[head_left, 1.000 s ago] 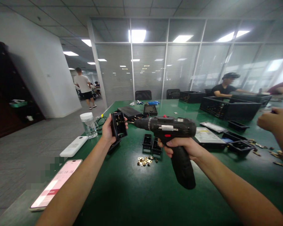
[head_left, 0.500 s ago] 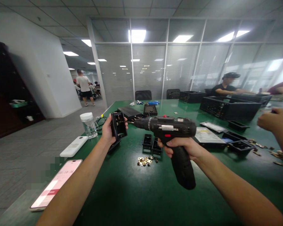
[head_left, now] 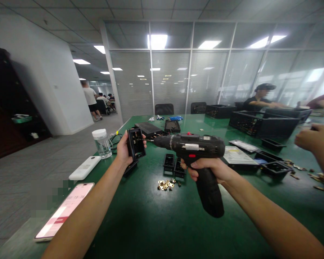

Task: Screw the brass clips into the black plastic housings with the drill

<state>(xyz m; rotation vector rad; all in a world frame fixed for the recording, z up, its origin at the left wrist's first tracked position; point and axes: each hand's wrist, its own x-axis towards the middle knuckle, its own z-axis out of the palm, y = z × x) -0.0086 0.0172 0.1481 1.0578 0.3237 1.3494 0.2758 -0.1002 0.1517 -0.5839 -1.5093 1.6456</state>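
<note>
At the left edge of the green tabletop, a phone, a white power bank and a clear jar are lying or standing. Near them, the left hand is gripping a black frame upright; the right hand's fingers are wrapping the drill's handle, its bit pointing into the frame.

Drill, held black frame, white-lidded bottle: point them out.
Drill [head_left: 214, 146], head view: rear of the black housing, above the grip.
Held black frame [head_left: 130, 145], head view: its left side wall.
White-lidded bottle [head_left: 99, 133], head view: the lid.
</note>
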